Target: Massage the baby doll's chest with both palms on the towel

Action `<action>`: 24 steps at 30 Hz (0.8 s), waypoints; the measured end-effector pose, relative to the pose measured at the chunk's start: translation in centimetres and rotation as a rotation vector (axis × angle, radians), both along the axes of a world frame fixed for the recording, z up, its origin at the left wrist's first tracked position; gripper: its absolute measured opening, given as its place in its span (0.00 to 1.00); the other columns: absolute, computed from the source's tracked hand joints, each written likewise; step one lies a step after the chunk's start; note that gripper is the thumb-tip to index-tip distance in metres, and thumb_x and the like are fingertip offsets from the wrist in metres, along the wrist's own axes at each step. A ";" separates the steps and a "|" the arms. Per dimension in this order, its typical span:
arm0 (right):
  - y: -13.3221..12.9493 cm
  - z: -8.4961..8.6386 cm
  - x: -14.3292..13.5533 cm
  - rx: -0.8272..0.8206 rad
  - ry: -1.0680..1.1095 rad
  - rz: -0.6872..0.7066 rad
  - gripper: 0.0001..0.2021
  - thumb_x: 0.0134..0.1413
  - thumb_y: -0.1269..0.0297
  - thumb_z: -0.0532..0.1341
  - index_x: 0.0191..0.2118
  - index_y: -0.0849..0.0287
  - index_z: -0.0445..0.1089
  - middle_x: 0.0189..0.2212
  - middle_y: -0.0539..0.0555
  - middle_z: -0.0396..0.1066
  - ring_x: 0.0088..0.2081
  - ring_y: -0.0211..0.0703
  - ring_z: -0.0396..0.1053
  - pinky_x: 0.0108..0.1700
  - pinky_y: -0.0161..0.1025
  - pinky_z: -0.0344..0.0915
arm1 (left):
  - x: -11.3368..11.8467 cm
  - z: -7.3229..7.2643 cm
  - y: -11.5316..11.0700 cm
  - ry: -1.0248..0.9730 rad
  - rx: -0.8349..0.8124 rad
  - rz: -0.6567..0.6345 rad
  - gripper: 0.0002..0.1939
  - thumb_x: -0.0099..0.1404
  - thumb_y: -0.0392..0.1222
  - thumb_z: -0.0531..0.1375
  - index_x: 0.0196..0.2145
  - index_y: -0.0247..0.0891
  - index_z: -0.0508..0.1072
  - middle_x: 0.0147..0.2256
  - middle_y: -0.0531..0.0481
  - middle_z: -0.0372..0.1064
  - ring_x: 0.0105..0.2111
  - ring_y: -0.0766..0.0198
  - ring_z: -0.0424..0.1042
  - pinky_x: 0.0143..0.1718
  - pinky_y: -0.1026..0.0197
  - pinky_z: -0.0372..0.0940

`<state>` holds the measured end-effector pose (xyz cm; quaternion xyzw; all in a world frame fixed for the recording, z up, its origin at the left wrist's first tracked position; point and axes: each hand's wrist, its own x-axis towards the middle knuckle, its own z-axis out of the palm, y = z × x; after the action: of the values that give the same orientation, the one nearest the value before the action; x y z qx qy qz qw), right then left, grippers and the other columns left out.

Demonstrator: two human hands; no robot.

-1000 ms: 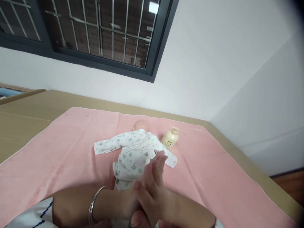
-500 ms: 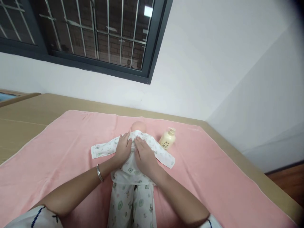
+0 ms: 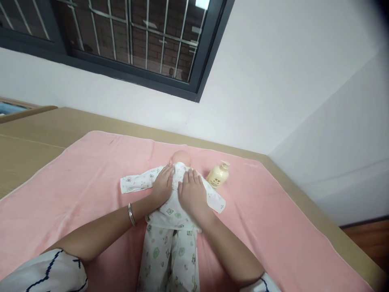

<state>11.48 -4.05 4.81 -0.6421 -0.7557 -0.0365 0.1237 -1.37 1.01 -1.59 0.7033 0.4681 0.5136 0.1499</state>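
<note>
Head view, looking down past two bare forearms: a doll in a patterned white top and trousers lies on a pink blanket over a tan tabletop; its long axis runs away from the person, head at the far end, legs nearest, sleeves spread to both sides.

The left hand and right hand rest side by side on the upper body, fingers pointing towards the head; the doll is directly beneath both, neither hand clearly nearer; each grip is flat and unclosed, fingers together, holding nothing; how hard they press, I cannot tell.

A cream pump bottle sits beyond the right sleeve, nearer the right hand.
</note>
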 end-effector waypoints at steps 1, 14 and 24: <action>-0.5 0.0 -0.4 0.004 -0.015 0.072 0.27 0.66 0.62 0.45 0.65 0.74 0.52 0.66 0.68 0.50 0.69 0.55 0.42 0.68 0.52 0.39 | 0.0 -0.1 0.0 -0.002 -0.005 0.006 0.22 0.73 0.42 0.42 0.56 0.37 0.67 0.57 0.42 0.66 0.61 0.58 0.61 0.64 0.45 0.56; 0.6 -0.5 -0.5 0.021 0.005 0.019 0.27 0.66 0.64 0.44 0.65 0.74 0.52 0.66 0.68 0.51 0.68 0.55 0.44 0.67 0.53 0.40 | -0.2 0.1 -0.2 0.021 -0.018 -0.005 0.21 0.69 0.40 0.46 0.55 0.34 0.69 0.57 0.40 0.67 0.60 0.54 0.62 0.64 0.44 0.55; 3.0 0.1 1.8 -0.039 0.209 0.083 0.26 0.68 0.60 0.43 0.65 0.67 0.56 0.65 0.62 0.54 0.67 0.49 0.50 0.66 0.49 0.47 | 0.7 0.2 -1.3 0.141 0.055 0.018 0.21 0.69 0.37 0.46 0.56 0.36 0.68 0.58 0.41 0.66 0.62 0.53 0.60 0.63 0.41 0.55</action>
<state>13.31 -1.02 4.90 -0.6130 -0.7651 0.0506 0.1908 -0.65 -0.32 -1.37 0.7374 0.4695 0.4767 0.0926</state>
